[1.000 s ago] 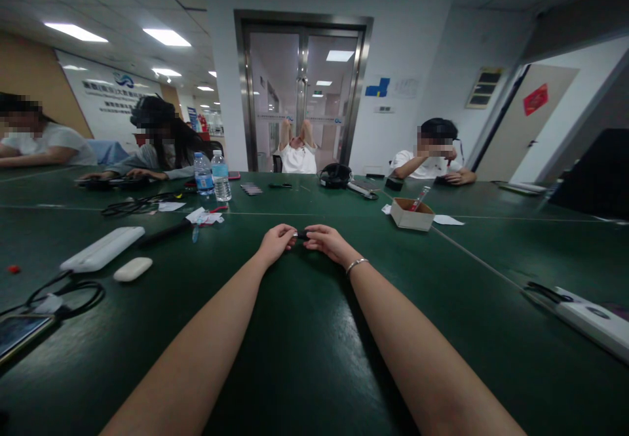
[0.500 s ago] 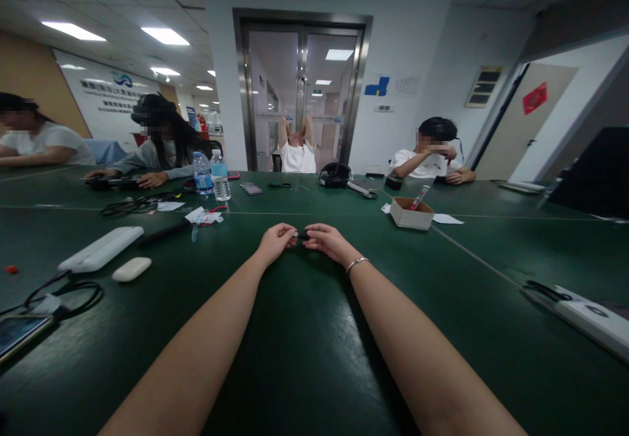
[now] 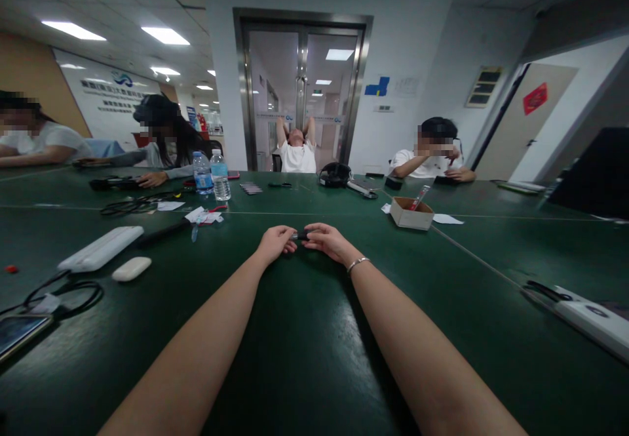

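Both hands meet over the middle of the green table (image 3: 299, 331). Between them is a small dark object with a lighter, silvery left end (image 3: 300, 235); its exact kind is too small to make out. My left hand (image 3: 276, 242) pinches the silvery end with thumb and fingers. From the other side, my right hand (image 3: 328, 240) grips the black end, and a metal bracelet (image 3: 358, 264) circles that wrist. Fingers cover much of the object.
To the left lie a white power bank (image 3: 101, 250), a white rounded case (image 3: 132, 269), cables and a phone (image 3: 22, 334). Two water bottles (image 3: 221, 177) stand farther back. A small open box (image 3: 411, 214) is at right. Several people sit around the table.
My hands stay nearly in place, with slightly more of the silvery part showing between them. Across the table at left, a person's hand has moved off a black device.
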A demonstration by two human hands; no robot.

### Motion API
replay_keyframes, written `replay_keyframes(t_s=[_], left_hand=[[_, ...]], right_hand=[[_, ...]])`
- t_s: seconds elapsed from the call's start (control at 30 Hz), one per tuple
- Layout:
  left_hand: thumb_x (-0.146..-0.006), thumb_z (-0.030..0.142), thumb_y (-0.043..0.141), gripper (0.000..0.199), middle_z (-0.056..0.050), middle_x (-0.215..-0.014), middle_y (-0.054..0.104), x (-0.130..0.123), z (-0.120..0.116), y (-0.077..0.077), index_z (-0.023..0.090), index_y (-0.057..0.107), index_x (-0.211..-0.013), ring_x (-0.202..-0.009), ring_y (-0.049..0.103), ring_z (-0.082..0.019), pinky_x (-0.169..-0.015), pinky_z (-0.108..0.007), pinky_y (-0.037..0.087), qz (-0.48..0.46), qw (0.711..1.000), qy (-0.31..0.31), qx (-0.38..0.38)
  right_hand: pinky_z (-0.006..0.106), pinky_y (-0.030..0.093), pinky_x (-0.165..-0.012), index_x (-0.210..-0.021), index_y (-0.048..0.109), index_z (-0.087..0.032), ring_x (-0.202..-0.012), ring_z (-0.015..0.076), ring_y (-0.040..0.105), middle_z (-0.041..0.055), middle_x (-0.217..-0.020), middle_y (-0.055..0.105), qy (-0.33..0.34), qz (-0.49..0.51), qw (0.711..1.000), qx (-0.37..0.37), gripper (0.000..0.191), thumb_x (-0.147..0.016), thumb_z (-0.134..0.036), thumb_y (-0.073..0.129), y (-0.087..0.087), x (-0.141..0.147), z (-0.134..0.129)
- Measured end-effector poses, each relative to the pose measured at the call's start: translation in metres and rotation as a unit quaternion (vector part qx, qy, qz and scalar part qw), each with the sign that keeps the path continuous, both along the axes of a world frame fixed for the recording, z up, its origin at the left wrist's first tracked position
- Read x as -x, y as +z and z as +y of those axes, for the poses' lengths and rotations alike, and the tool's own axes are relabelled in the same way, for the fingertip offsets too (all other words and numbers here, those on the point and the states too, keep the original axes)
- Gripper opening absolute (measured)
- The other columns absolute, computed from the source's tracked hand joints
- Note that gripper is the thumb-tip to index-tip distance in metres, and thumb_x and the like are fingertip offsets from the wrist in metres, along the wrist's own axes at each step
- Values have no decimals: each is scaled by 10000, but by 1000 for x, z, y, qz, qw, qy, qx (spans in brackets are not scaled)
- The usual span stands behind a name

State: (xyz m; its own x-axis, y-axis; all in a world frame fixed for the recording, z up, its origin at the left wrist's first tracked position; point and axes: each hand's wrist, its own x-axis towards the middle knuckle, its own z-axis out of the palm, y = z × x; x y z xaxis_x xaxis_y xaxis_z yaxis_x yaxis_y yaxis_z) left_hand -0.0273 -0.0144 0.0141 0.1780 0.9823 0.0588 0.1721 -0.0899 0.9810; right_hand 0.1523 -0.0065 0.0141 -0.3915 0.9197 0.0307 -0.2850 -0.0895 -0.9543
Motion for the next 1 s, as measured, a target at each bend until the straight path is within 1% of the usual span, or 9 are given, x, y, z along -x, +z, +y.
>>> replay_keyframes(t_s=[0.27,0.33,0.57,0.7,0.8,0.87,1.0], left_hand=[[-849,302,411,288,-20,-502,577,1,0,0,97,567,-976,-396,524,-94,-400,-166,348,22,1000,-7,4],[-849,306,409,292,-19,-500,575,1,0,1,97,569,-976,-391,519,-92,-399,-166,345,24,1000,-8,1],[-811,355,487,286,-20,-546,589,2,1,-2,119,562,-954,-455,544,-96,-433,-167,373,8,1000,-8,-24],[-791,355,526,287,-28,-583,598,0,1,-2,114,558,-942,-502,555,-96,-474,-176,395,-9,1000,-8,-23],[-770,373,552,300,-29,-613,598,-1,-1,-2,120,565,-930,-525,552,-97,-478,-179,390,-13,999,-4,-33],[-752,368,572,294,-38,-671,608,0,-2,-3,129,573,-924,-569,561,-104,-483,-181,390,-8,999,-1,-44],[-703,339,622,304,-65,-848,623,2,-1,-6,155,587,-942,-722,577,-140,-521,-198,423,21,997,-9,-80]], right_hand=[[274,555,-755,-914,589,-130,-723,135,651,34,-831,617,21,15,999,-22,266,-708,36,619,0,-2,-1],[273,553,-764,-915,590,-129,-731,131,649,32,-836,612,22,16,999,-22,266,-711,39,617,0,-2,-1],[238,573,-648,-956,553,-118,-673,143,662,48,-766,637,19,-8,1000,4,251,-767,47,554,4,0,-3],[213,569,-598,-968,541,-108,-639,143,664,59,-729,644,17,-10,1000,9,221,-802,36,522,4,0,-3],[199,562,-573,-965,542,-98,-622,146,664,76,-727,647,11,-5,1000,8,196,-814,24,521,3,0,-2],[192,557,-553,-948,546,-94,-604,144,661,82,-730,646,0,-7,1000,9,165,-821,10,528,2,1,-2],[179,550,-518,-903,549,-85,-563,137,652,82,-697,640,-22,-17,1000,13,79,-842,-36,539,2,2,0]])
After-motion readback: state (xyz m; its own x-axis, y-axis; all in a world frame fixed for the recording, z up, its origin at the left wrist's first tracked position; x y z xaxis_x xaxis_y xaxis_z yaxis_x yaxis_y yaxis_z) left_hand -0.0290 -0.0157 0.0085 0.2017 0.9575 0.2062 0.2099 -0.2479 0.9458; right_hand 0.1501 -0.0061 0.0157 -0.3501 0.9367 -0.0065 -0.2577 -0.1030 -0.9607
